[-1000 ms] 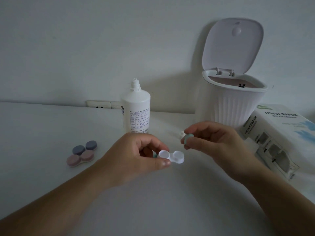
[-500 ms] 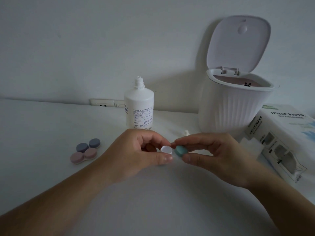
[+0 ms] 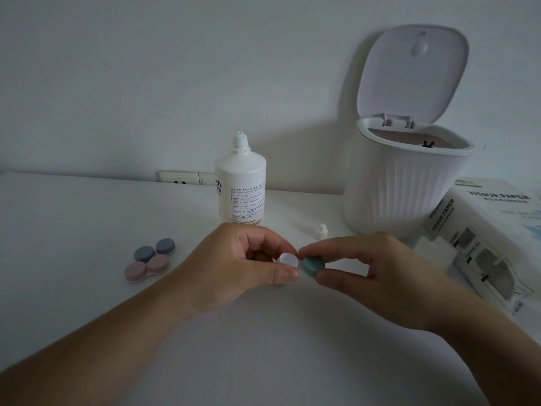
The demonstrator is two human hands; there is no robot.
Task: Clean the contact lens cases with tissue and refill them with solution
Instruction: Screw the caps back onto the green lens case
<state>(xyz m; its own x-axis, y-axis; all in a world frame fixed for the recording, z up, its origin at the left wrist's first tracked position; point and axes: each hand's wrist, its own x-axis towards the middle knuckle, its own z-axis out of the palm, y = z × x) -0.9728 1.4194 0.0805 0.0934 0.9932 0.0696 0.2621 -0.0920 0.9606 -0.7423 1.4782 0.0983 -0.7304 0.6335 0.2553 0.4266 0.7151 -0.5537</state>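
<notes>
My left hand (image 3: 243, 266) grips a white contact lens case (image 3: 288, 259) by its left end, just above the white table (image 3: 73, 218). One open well shows beside my thumb. My right hand (image 3: 377, 271) pinches a teal cap (image 3: 313, 265) between thumb and fingers, right on the case's other well. The white solution bottle (image 3: 240, 189) stands uncapped behind my hands. Its small white cap (image 3: 321, 230) lies on the table to its right. A tissue paper box (image 3: 486, 238) lies at the right edge.
A purple-capped lens case (image 3: 155, 250) and a pink-capped lens case (image 3: 147, 268) lie side by side at the left. A white ribbed bin (image 3: 401, 189) with its lid up stands at the back right. A wall socket (image 3: 187, 178) sits behind the bottle.
My right hand brought the teal cap down from above onto the right well of the white case. The left hand kept its hold, and the view shifted slightly left.
</notes>
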